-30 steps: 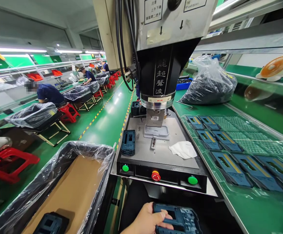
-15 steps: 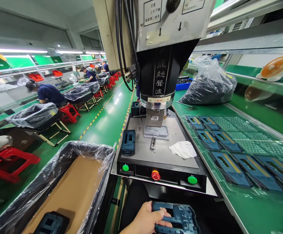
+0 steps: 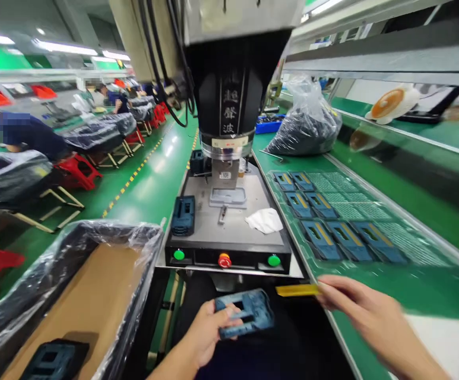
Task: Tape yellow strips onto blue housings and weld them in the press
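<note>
My left hand grips a dark blue plastic housing with rectangular cut-outs, its thumb on top and fingertips showing through an opening. To the right, my right hand pinches one end of a thin yellow strip, which points left toward the housing without touching it. In front stands a press with a black head and a metal horn above a pale grey fixture. A similar housing lies at the left of its metal plate.
Several blue housings with yellow strips lie in a clear tray at right. A plastic-lined bin at left holds another housing. White tissue, green buttons and a red button are ahead. Co-workers sit at far left.
My right hand has come into view holding the yellow strip. The left hand with the housing shows higher and further left, and the whole view has shifted.
</note>
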`<state>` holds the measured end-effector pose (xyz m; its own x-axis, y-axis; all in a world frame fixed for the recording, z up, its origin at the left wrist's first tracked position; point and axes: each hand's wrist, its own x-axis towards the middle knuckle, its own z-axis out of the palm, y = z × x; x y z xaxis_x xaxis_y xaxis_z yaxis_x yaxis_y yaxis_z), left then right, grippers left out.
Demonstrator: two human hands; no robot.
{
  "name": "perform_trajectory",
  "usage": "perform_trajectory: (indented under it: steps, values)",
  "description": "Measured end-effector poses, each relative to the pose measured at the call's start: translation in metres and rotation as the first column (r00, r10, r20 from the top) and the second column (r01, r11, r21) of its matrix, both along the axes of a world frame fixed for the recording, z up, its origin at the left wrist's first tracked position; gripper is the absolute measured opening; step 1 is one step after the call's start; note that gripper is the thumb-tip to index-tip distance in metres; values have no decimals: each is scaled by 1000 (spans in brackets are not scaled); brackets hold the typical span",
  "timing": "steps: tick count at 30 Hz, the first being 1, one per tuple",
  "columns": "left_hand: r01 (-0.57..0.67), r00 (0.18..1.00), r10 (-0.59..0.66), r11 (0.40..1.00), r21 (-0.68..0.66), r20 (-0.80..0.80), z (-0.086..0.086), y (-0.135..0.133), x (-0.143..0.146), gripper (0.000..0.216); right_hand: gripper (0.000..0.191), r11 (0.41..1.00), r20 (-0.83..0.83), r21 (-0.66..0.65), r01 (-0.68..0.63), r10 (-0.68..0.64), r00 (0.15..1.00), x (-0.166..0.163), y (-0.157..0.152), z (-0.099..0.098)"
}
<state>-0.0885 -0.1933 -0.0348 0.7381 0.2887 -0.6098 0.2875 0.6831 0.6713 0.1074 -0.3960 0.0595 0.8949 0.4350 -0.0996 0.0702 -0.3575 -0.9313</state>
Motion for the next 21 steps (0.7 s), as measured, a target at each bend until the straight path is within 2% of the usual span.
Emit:
perform_trajectory:
  steps: [1, 2, 5, 8, 13, 21]
  values:
    - [-1, 1000, 1, 1000, 12, -2, 3, 1, -3, 53, 32, 996, -65, -23, -89, 87, 994, -3, 12, -4]
    - [2, 1000, -1, 1000, 16, -9, 6, 3, -6, 52, 34, 993, -134, 34, -113, 116, 984, -7, 24, -11]
    - [-13, 1000, 13, 1000, -9, -17, 7, 10, -12, 45, 39, 981, -364, 175, -88, 148, 920, -23, 55, -35]
    - [-24, 999, 23, 999, -40, -34, 4, 13, -15, 39, 40, 972, -486, 217, -94, 192, 853, -34, 68, -53]
    - [-50, 996, 46, 997, -61, -72, 1, 10, -10, 35, 41, 968, -541, 230, -96, 210, 815, -40, 67, -63]
    - [-46, 994, 37, 995, -86, -104, 8, 6, 3, 34, 42, 966, -584, 251, -57, 198, 787, -45, 61, -73]
